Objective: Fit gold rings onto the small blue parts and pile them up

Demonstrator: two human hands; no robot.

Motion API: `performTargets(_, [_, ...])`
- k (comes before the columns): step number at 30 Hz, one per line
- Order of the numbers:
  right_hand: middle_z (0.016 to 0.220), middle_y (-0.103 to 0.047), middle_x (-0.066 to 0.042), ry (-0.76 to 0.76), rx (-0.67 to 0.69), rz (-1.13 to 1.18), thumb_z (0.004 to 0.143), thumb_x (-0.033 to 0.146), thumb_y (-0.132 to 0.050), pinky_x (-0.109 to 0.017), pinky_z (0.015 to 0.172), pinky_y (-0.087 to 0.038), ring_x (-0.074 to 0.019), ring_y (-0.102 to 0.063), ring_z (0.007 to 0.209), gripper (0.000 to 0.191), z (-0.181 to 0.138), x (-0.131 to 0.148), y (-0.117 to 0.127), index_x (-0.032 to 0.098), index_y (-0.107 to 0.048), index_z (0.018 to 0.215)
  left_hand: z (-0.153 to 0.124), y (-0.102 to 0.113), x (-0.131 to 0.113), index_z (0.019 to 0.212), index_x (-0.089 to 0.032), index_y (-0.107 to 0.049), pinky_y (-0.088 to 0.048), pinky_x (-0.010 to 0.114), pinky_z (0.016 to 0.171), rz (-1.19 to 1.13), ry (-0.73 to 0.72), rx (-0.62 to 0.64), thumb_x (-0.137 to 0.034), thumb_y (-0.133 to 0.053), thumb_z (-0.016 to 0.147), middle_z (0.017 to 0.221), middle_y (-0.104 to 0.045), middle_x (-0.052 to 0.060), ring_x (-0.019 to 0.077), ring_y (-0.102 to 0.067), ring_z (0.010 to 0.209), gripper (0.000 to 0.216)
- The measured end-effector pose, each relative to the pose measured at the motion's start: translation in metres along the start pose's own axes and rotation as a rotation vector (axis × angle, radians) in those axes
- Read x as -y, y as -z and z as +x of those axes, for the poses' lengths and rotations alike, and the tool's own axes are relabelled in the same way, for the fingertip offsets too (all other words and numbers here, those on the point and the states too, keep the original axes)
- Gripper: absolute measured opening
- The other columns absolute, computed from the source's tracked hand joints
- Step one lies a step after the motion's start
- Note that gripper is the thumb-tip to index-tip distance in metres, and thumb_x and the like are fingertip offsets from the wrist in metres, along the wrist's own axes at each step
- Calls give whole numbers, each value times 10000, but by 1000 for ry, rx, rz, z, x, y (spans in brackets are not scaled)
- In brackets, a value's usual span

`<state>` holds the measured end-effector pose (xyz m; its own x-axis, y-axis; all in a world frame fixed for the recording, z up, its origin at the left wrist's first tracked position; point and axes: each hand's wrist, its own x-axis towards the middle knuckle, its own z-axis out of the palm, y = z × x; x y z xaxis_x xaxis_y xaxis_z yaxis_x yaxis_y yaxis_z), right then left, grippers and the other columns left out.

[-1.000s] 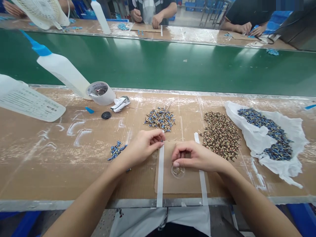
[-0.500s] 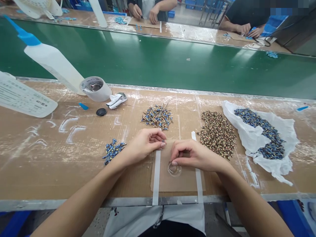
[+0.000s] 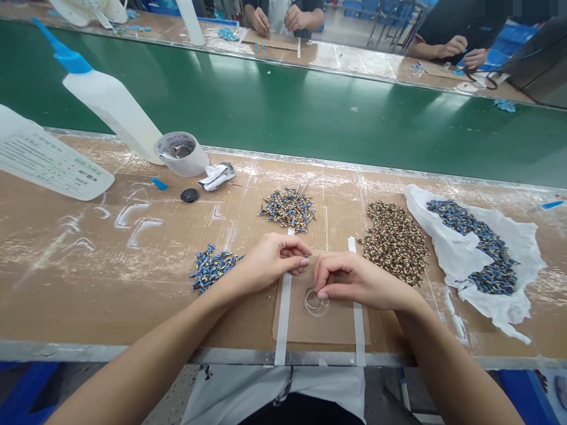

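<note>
You are working with a white printed panel (image 3: 48, 156) lying over the left end of the tabletop (image 3: 66, 265), and its rows of small dark lettering are showing too blurred and slanted for you to read. A bolder block of print (image 3: 88, 175) is standing near its lower right edge, but it is also staying illegible. No other readable text is showing.

Left hand (image 3: 271, 262), right hand (image 3: 357, 281), closer together
</note>
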<state>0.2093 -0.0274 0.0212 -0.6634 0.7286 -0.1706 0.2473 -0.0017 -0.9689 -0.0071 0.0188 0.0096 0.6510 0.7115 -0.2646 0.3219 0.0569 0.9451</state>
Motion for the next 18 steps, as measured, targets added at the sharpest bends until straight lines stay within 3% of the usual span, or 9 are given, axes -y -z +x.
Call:
performTargets(8, [799, -647, -14, -17, -108, 308, 848, 242, -707, -242, 684, -477, -108, -592, 736, 112, -2, -1, 8, 159, -635, 830, 1, -5, 1, 996, -108, -691, -483, 274, 688, -33, 45, 66, -267, -618, 851, 805, -704, 71, 151, -627, 713, 228])
performTargets(14, [818, -677, -11, 227, -637, 298, 865, 230, -691, -251, 647, -513, -106, -623, 680, 80, 0, -2, 6, 194, -621, 854, 3, -11, -1, 951, -91, -681, -495, 259, 650, -152, 95, 61, -241, -662, 822, 747, -698, 65, 133, -620, 647, 199])
performTargets(18, [791, -677, -18, 217, -781, 134, 843, 233, -713, -267, 650, -534, -128, -644, 695, 95, 5, -3, -3, 190, -630, 862, 4, -12, -6, 916, -86, -673, -488, 239, 611, -193, 139, 53, -205, -674, 807, 679, -677, 41, 114, -594, 596, 161])
